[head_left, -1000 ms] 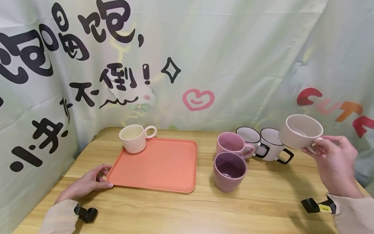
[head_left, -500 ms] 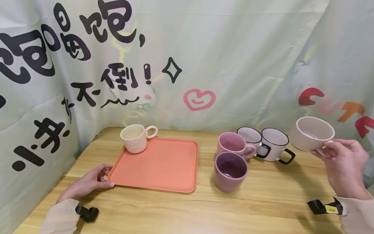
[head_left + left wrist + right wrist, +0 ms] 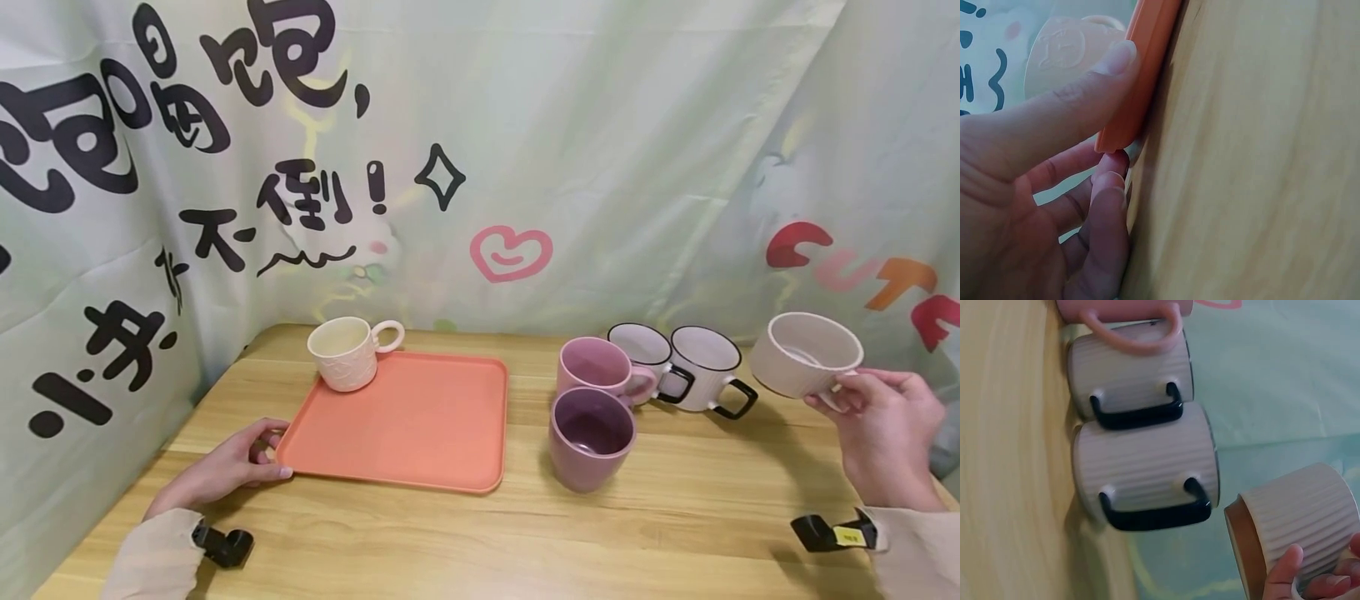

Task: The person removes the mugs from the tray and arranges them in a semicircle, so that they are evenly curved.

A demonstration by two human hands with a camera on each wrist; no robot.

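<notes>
My left hand (image 3: 228, 468) grips the front left corner of an orange tray (image 3: 397, 425); in the left wrist view its thumb lies against the tray's side and the fingertips touch below the corner. A cream embossed mug (image 3: 343, 358) stands at the tray's back left, handle pointing right. My right hand (image 3: 885, 425) pinches the handle of an off-white ribbed mug (image 3: 802, 362), upright above the table's right side. A brown band (image 3: 1249, 547) circles that mug's bottom in the right wrist view. Left of it stand two white mugs with black handles (image 3: 701, 375), apart from it.
A pink mug (image 3: 592, 367) and, in front of it, a purple cup (image 3: 591, 442) stand between the tray and the black-handled mugs. A printed cloth (image 3: 600, 167) hangs behind the wooden table (image 3: 450, 542) and along its left side.
The ribbed mug in my right hand has moved to the right, away from the black-handled mugs, then a little lower. My left hand and the tray look the same.
</notes>
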